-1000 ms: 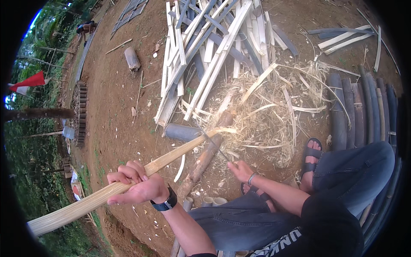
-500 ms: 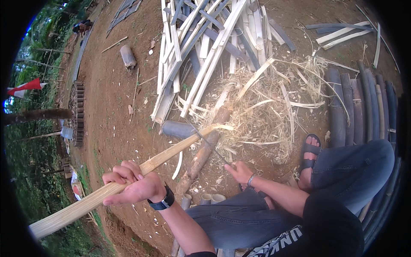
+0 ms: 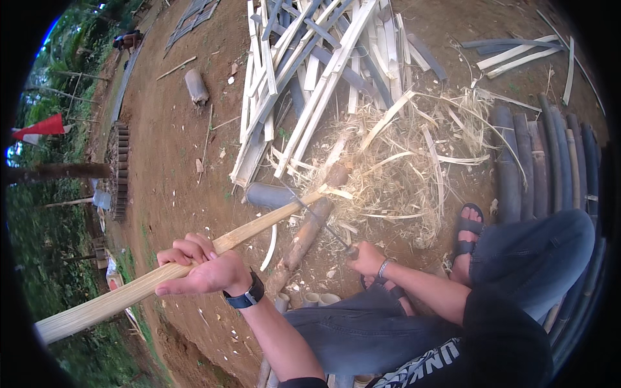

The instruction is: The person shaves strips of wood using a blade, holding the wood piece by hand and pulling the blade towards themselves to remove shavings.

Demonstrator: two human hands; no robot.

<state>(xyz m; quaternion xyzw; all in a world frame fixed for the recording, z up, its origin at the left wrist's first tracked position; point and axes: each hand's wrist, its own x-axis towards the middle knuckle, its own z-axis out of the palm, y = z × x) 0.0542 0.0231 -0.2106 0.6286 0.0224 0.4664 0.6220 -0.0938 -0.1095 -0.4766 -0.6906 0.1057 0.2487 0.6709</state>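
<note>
**Bamboo slat held across a log, blade set at its far end**

Head view. A long pale bamboo slat (image 3: 194, 265) is held by the left hand (image 3: 204, 268), whose fingers (image 3: 187, 249) are wrapped shut around it near mid-length. The long axis of the slat runs from the lower left of the picture up and to the right, and its far tip is rested on a short wooden log (image 3: 304, 236) lying on the bare earth. The right hand (image 3: 367, 257) is closed on the handle of a knife (image 3: 323, 223); the thin blade is angled up and left, and its end meets the slat's tip. The tip thus lies up and to the left of the right hand, which is the nearer of the two to it.

Behind the log, a heap of pale shavings (image 3: 414, 174) and a stack of split slats (image 3: 310, 77) are seen. Dark bamboo poles (image 3: 543, 161) are laid at the right.

The knife handle is hidden inside the fist. The exact contact of blade and slat cannot be made out, and the slat's near end is bent by the lens rim.
</note>
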